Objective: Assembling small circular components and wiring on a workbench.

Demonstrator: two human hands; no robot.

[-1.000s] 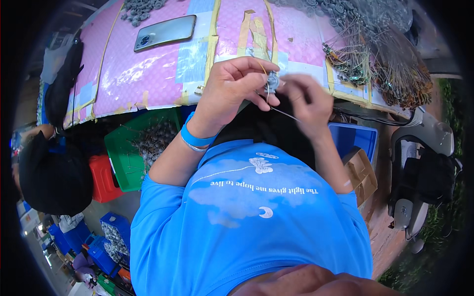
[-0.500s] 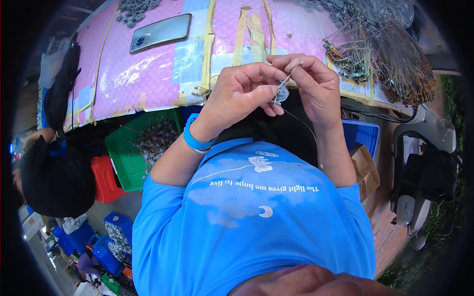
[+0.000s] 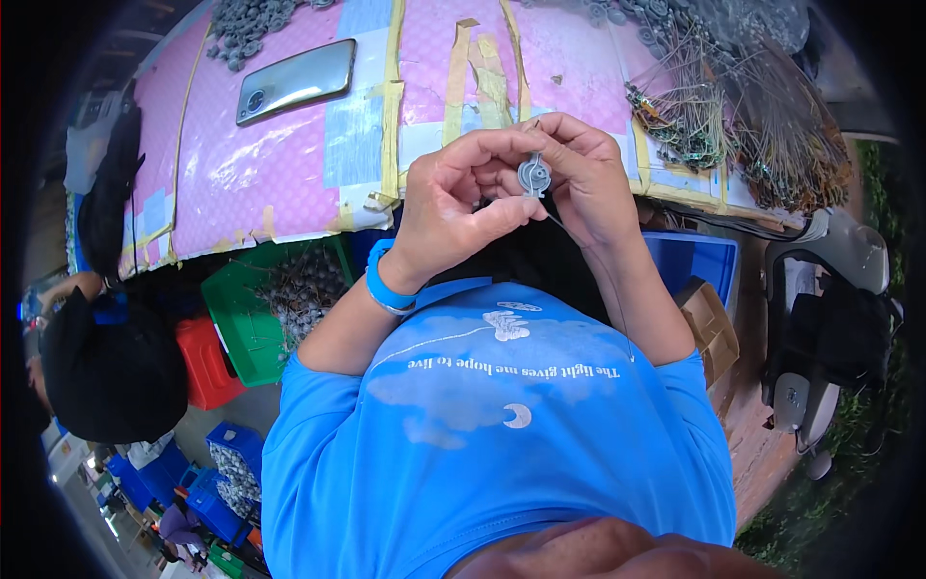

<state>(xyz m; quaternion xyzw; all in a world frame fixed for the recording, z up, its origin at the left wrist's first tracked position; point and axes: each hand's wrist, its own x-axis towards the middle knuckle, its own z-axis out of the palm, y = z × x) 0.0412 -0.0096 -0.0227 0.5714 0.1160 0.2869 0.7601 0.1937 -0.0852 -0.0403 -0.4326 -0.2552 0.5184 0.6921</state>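
A small round grey plastic piece [image 3: 533, 176] with a ridged face is held between my two hands, just off the table's near edge. My left hand [image 3: 463, 193] curls around its left side, with the thumb tip at its lower end. My right hand [image 3: 590, 183] is closed at its upper right, finger and thumb near the top. A thin wire [image 3: 617, 299] trails from below the piece along my right forearm. Some fingertips are hidden behind the piece and the other fingers.
The taped pink table [image 3: 260, 183] bears a phone [image 3: 296, 81], grey pieces [image 3: 253, 34] and bundles of wired parts [image 3: 786, 145]. Beneath are a green bin [image 3: 246, 328] of wired pieces, a red container [image 3: 206, 362] and a blue bin [image 3: 709, 256]. Another person [image 3: 111, 362] is at the left.
My right hand has come down and closer to my left. The wire tip it pinched above the piece is now mostly hidden, and the piece's round face shows more fully.
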